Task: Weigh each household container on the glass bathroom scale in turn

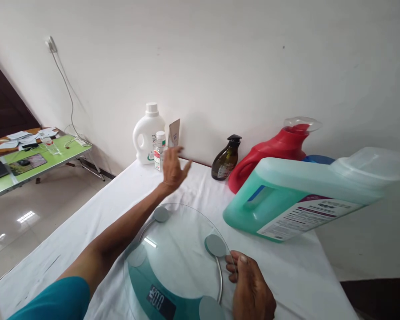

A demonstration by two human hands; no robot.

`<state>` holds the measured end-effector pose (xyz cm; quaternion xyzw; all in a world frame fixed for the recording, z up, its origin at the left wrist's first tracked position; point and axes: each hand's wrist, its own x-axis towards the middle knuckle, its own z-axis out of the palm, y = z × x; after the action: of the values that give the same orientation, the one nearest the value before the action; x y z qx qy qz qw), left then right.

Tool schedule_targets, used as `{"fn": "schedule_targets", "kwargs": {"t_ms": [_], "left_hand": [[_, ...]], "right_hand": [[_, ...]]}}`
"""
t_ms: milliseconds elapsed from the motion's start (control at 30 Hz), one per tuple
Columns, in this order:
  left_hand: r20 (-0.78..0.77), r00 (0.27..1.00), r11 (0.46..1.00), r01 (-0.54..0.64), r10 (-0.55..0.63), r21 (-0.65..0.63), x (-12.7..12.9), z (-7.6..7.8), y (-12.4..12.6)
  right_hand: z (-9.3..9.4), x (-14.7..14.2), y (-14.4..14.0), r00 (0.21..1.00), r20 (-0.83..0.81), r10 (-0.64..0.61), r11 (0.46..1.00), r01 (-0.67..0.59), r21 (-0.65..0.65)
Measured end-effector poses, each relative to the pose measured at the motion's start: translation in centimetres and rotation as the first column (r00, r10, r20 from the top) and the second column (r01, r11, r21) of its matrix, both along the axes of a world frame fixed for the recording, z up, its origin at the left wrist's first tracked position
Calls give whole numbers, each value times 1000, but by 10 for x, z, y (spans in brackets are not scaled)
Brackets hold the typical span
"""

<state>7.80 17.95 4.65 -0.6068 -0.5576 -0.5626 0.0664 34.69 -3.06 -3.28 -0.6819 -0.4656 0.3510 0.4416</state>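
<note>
A round glass bathroom scale [182, 266] with a teal band and a lit display lies on the white tablecloth. My right hand [251, 284] grips its right edge, thumb above and fingers beneath the glass. Stretched over the scale, my left hand [174, 169] is open with fingers apart, nothing visibly in it. Close behind it stand a small clear bottle [158, 155] with a white cap, a large white jug [146, 133] with a handle, and a tan upright pack [174, 132], its lower part hidden by my hand.
Along the wall stand a dark pump bottle [225, 160], a red jug [270, 153] and a large green liquid jug [286, 200], with a blue object [320, 159] behind it. At the far left, a low green table [63, 153] holds papers, a mouse and a water bottle.
</note>
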Motion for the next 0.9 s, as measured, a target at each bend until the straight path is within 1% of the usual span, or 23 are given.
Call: {"fn": "schedule_targets", "kwargs": {"t_ms": [33,67,100,133,167,233,333,433,533,633,700,767,833,900], "left_hand": [[40,992,992,-118,117,36,-18,3,-5],[78,974,977,-213,211,25,-34,4,-8],[111,953,960,-280,281,-19,-48,3,-7],[136,937,946,-313,322,-85,-58,1,-5],[156,929,937,-313,336,-155,-65,-2,-1],[202,926,929,-262,318,-260,-73,-12,11],[284,907,919,-209,310,-334,-75,-22,28],[319,879,889,-211,354,-406,-76,-24,37],[311,879,880,-210,361,-427,-80,-19,35],[304,890,883,-192,341,-429,-85,-8,20],[303,898,889,-171,318,-425,-88,2,1],[312,917,909,-110,249,-403,-89,15,-24],[346,931,930,17,119,-367,-86,29,-53],[415,909,926,198,-51,-320,-78,42,-85]], "right_hand": [[2,0,0,1000,-1,1,1000,-1,-6],[3,0,0,1000,-1,-1,1000,1,-13],[3,0,1,1000,3,-6,1000,6,-17],[2,1,1,1000,11,-9,1000,9,-20],[1,1,1,1000,21,-10,1000,10,-21],[-3,3,2,999,38,-9,1000,10,-15],[-7,4,1,999,44,-5,1000,5,1],[-3,2,-1,999,33,-17,1000,17,-7],[6,-1,-2,999,16,-32,999,32,-28],[13,-5,-1,999,10,-35,999,36,-41],[16,-7,0,999,5,-42,999,42,-27],[17,-8,0,999,-8,-42,999,42,-3],[17,-10,1,999,-17,-35,999,35,20],[18,-12,2,1000,-19,-24,999,25,39]]}}
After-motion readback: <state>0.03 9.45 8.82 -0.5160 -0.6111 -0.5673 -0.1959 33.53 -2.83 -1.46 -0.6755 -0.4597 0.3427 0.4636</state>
